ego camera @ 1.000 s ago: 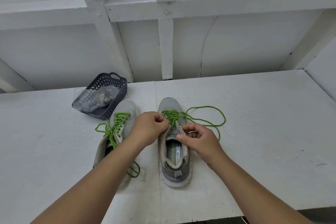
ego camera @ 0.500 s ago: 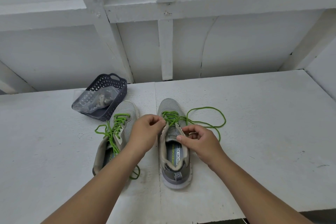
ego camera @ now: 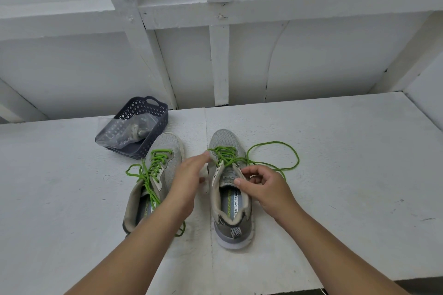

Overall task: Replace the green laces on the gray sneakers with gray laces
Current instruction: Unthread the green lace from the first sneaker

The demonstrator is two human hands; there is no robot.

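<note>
Two gray sneakers stand side by side on the white table, toes away from me. The left sneaker [ego camera: 167, 143] has its green lace [ego camera: 155, 165] threaded, with the ends loose. The right sneaker [ego camera: 224, 137] keeps its green lace [ego camera: 225, 154] only in the front eyelets, and a long loop [ego camera: 297, 158] trails to the right. My left hand [ego camera: 189, 175] reaches forward with straight fingers, the tips touching that lace at the sneaker's left side. My right hand [ego camera: 261, 187] is curled on the sneaker's right eyelet edge, thumb on the tongue.
A dark perforated basket [ego camera: 158, 122] sits behind the left sneaker. A clear plastic bag [ego camera: 119, 132] with a grayish bundle inside leans out of it. The white table [ego camera: 335, 175] ends at a front edge near me, and a white framed wall rises behind it.
My left hand's fingers went from curled at the lace to straight, reaching toward the toe end. The right hand has hardly moved.
</note>
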